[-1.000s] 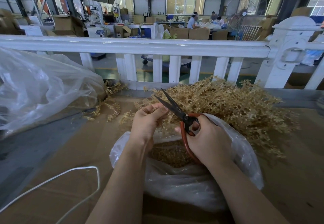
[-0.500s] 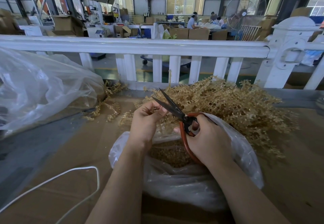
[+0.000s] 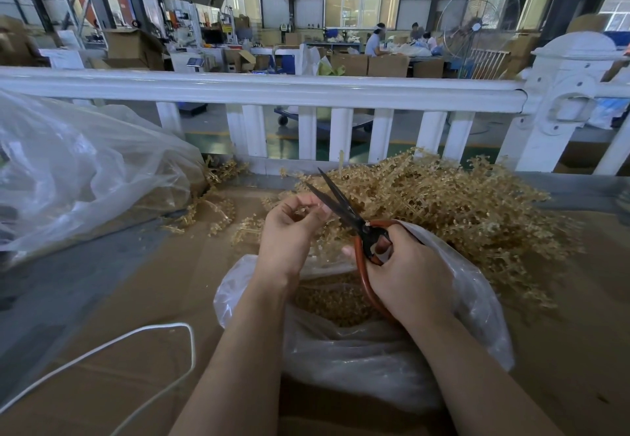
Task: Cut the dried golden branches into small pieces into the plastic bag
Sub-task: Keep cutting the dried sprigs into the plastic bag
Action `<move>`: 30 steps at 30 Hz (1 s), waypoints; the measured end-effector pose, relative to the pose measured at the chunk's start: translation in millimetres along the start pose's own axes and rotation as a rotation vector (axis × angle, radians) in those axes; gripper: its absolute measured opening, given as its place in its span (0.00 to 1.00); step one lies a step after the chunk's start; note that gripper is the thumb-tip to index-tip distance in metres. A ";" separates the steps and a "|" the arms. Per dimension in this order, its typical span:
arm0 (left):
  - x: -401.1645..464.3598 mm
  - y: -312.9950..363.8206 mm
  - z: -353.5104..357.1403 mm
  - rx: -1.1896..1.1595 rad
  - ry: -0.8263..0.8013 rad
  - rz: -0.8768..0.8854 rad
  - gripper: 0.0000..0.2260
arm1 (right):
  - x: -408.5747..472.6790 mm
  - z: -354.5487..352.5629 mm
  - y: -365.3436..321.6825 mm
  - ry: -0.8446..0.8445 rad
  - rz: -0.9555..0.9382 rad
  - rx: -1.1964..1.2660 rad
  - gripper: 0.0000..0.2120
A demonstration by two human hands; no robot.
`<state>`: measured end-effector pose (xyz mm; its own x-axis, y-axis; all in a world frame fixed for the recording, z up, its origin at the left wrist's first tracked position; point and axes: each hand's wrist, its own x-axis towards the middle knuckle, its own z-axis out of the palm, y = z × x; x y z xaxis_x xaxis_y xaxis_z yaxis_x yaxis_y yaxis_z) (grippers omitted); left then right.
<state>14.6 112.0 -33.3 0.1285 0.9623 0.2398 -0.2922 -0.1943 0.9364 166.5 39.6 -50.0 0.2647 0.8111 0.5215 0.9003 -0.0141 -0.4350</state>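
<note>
Head view: left hand point(image 3: 289, 231) pinches a sprig point(image 3: 301, 211) just left of the open scissors point(image 3: 344, 207), gripped by the right hand point(image 3: 409, 272), above the bag point(image 3: 477, 299).

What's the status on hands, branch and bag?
Left hand pinches sprig. Right hand grips open scissors. Bag below, part filled. Nothing in the way.

Both forearms are bare to the frame's edge, with no sleeves, and the left hand point(image 3: 289, 231) and right hand point(image 3: 409, 272) wear no gloves.
</note>
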 end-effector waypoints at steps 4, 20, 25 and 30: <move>0.5 1.9 -1.2 -0.106 -0.002 -0.095 0.05 | 1.6 1.7 2.0 -0.011 0.017 0.029 0.24; -1.3 4.5 -2.4 -0.197 -0.054 -0.126 0.08 | 2.6 5.1 3.0 0.015 0.068 0.041 0.18; -1.1 4.9 -2.1 -0.210 -0.033 -0.129 0.08 | 2.8 5.1 2.0 0.008 0.079 0.040 0.20; -0.4 4.0 -3.9 -0.204 0.009 -0.151 0.04 | 0.3 1.1 0.1 0.084 0.007 0.070 0.18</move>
<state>9.7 111.6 -30.6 0.1768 0.9794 0.0974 -0.4554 -0.0063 0.8903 166.3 40.5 -50.7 0.3019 0.7594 0.5764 0.8726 0.0234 -0.4879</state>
